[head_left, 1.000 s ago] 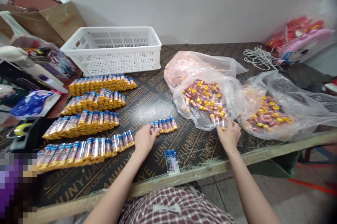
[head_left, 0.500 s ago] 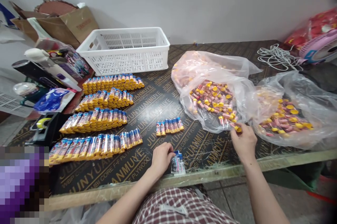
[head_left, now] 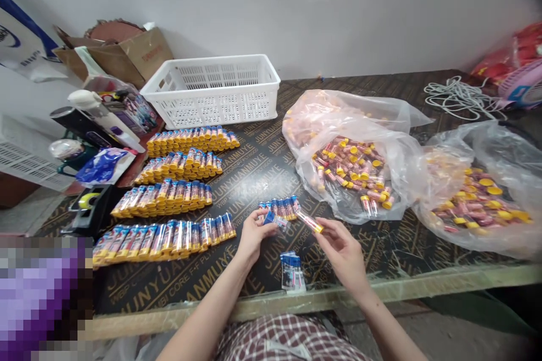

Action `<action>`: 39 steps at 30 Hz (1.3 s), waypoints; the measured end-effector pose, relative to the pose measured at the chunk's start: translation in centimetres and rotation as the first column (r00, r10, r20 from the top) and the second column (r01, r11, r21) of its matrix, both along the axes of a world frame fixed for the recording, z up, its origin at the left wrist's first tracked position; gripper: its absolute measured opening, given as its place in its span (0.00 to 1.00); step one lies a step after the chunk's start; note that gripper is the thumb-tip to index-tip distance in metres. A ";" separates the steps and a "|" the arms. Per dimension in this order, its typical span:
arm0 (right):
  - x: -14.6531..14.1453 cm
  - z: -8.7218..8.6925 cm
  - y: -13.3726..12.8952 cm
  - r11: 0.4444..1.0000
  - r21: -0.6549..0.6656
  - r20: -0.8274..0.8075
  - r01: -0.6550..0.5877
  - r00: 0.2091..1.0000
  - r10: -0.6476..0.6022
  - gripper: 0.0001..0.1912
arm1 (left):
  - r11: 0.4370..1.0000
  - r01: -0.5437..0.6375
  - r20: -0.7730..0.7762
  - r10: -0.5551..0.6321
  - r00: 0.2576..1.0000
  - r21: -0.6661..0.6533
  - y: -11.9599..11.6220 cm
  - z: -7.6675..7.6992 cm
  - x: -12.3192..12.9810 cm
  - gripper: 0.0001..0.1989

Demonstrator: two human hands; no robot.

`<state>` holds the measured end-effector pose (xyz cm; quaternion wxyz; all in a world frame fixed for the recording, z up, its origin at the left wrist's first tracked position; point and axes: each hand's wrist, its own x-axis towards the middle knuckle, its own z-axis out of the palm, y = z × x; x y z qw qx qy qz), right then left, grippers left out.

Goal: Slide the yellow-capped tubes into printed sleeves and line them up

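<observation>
Tape dispenser (head_left: 96, 211), black with a yellow roll, at the left end of the worktop (head_left: 148, 287). Next, I log four rows of blue-and-yellow tubes (head_left: 169, 239), the back three stacked; white basket (head_left: 212, 107) just behind. Left hand (head_left: 253, 235): thumb and fingers pinch a flat clear sleeve (head_left: 277, 221) with a blue band, held up. Behind it, a short row of capped tubes (head_left: 285, 207); nearer the front edge, a sleeve pile (head_left: 293, 272). Right hand (head_left: 342, 248): I see its fingertips gripping a loose tube (head_left: 309, 222) by the yellow end, tilted, apart from the sleeve. Further right, two clear bags (head_left: 402, 152) of similar tubes, then white cord (head_left: 461, 98) beside a pink fan (head_left: 525, 87).
</observation>
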<state>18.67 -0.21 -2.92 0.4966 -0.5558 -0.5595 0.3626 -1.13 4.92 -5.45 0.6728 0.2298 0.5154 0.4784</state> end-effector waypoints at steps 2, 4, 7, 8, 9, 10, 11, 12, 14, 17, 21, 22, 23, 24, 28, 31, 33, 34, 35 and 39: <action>-0.7 0.0 -0.4 0.999 0.023 0.023 -0.024 0.999 0.024 0.11 | 0.999 -0.029 0.066 0.031 0.997 -0.038 0.2 0.0 -0.1 0.22; -1.1 -0.1 -0.7 0.998 0.044 0.056 -0.040 0.998 0.037 0.10 | 0.997 -0.058 0.114 0.064 0.991 -0.060 0.4 0.0 -0.1 0.19; -1.5 -0.3 -0.9 0.997 0.065 0.088 -0.045 0.995 0.039 0.11 | 0.991 -0.108 0.125 0.118 0.985 -0.082 0.5 0.1 -0.1 0.18; -1.6 -0.4 -1.0 0.996 0.073 0.098 -0.046 0.994 0.038 0.11 | 0.989 -0.121 0.117 0.131 0.985 -0.086 0.5 0.1 0.0 0.18; -1.6 -0.5 -1.0 0.996 0.081 0.108 -0.048 0.993 0.039 0.11 | 0.987 -0.134 0.105 0.143 0.984 -0.089 0.5 0.2 0.0 0.18; -1.6 -0.6 -1.1 0.995 0.089 0.118 -0.049 0.992 0.039 0.11 | 0.985 -0.146 0.093 0.154 0.984 -0.091 0.5 0.2 0.0 0.18; -1.7 -0.6 -1.1 0.994 0.099 0.127 -0.051 0.991 0.038 0.12 | 0.984 -0.154 0.081 0.161 0.984 -0.090 0.5 0.2 0.0 0.18; -1.7 -0.6 -1.1 0.993 0.106 0.134 -0.052 0.990 0.038 0.12 | 0.984 -0.158 0.069 0.164 0.984 -0.087 0.4 0.2 -0.1 0.18; -1.8 -0.6 -1.2 0.992 0.112 0.145 -0.059 0.989 0.043 0.13 | 0.985 -0.152 0.047 0.156 0.987 -0.079 0.3 0.0 0.0 0.19; -2.1 -0.5 -1.2 0.990 0.084 0.140 -0.112 0.985 0.100 0.12 | 0.990 -0.135 0.005 0.136 0.991 -0.038 0.0 0.0 0.2 0.19; -2.4 -0.8 -1.2 0.978 0.040 0.085 -0.204 0.976 0.200 0.13 | 0.998 -0.054 0.027 0.053 0.998 0.044 -0.5 0.5 0.8 0.19; -2.4 -0.9 -1.1 0.976 0.036 0.079 -0.213 0.974 0.210 0.13 | 0.998 -0.031 0.056 0.028 0.998 0.053 -0.6 0.7 0.9 0.19; -2.4 -1.1 -1.1 0.975 0.036 0.073 -0.221 0.973 0.218 0.14 | 0.998 -0.013 0.088 0.008 0.996 0.056 -0.7 1.0 1.0 0.20; -2.4 -1.3 -1.0 0.973 0.038 0.071 -0.228 0.972 0.225 0.14 | 0.998 0.005 0.114 -0.011 0.993 0.056 -0.8 1.3 1.1 0.22; -2.2 -1.5 -0.3 0.971 0.113 0.181 -0.212 0.965 0.189 0.24 | 0.989 0.139 0.131 -0.144 0.981 0.044 -1.3 2.0 1.3 0.27; -2.0 -1.2 0.2 0.954 0.193 0.288 -0.229 0.943 0.169 0.36 | 0.962 0.271 0.120 -0.273 0.955 0.034 -1.8 2.4 1.4 0.22; -1.8 -0.8 0.5 0.930 0.199 0.299 -0.310 0.923 0.244 0.41 | 0.947 0.319 0.130 -0.321 0.938 0.036 -2.2 2.7 1.6 0.20; -1.7 -0.7 0.6 0.913 0.187 0.296 -0.362 0.907 0.298 0.43 | 0.940 0.338 0.133 -0.340 0.931 0.039 -2.4 2.8 1.6 0.20; -1.6 -0.6 0.6 0.893 0.172 0.290 -0.415 0.888 0.357 0.44 | 0.934 0.356 0.133 -0.358 0.924 0.041 -2.5 2.9 1.7 0.20; -1.4 -0.8 0.6 0.834 0.128 0.247 -0.537 0.831 0.498 0.46 | 0.916 0.400 0.119 -0.399 0.909 0.017 -2.8 2.9 1.9 0.20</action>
